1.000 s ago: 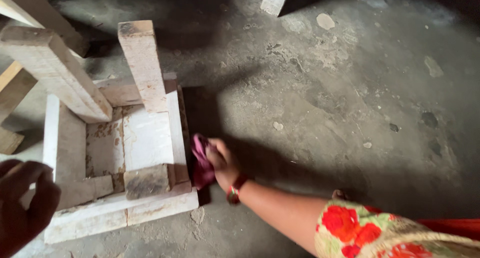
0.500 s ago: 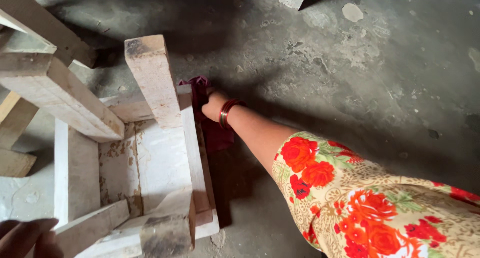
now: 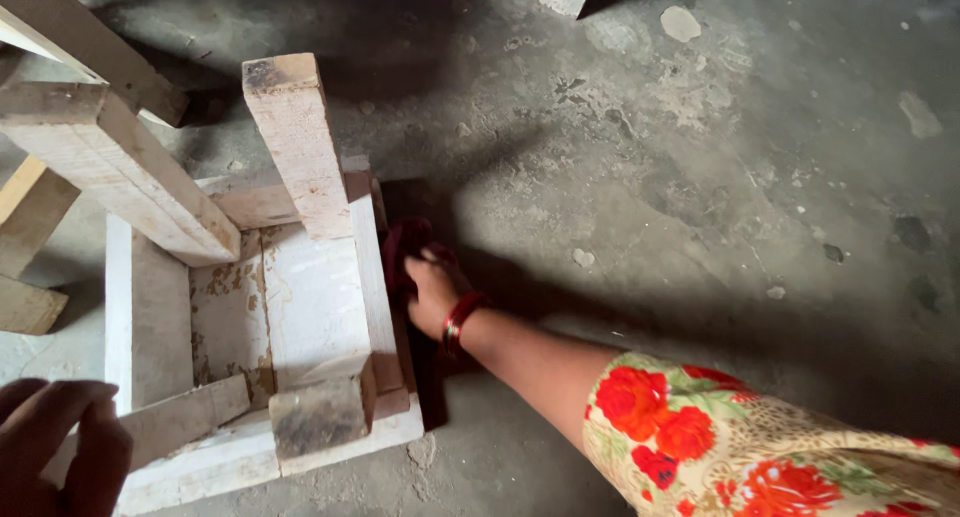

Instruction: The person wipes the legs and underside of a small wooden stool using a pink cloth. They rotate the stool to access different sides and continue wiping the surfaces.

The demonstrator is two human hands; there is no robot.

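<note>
At the lower left corner, the left hand [image 3: 55, 447] rests against the white wooden stool [image 3: 240, 307], which lies upside down on the concrete floor [image 3: 720, 197] with its legs pointing up; the fingers [image 3: 95, 447] are curled, though whether they grip the wood cannot be told. Just right of the stool, the right hand [image 3: 432, 292] presses a dark red cloth [image 3: 405, 242] against the stool's outer side, fingers clenched on it. A red bangle [image 3: 458, 322] circles the wrist, and a floral sleeve [image 3: 740, 447] fills the lower right.
</note>
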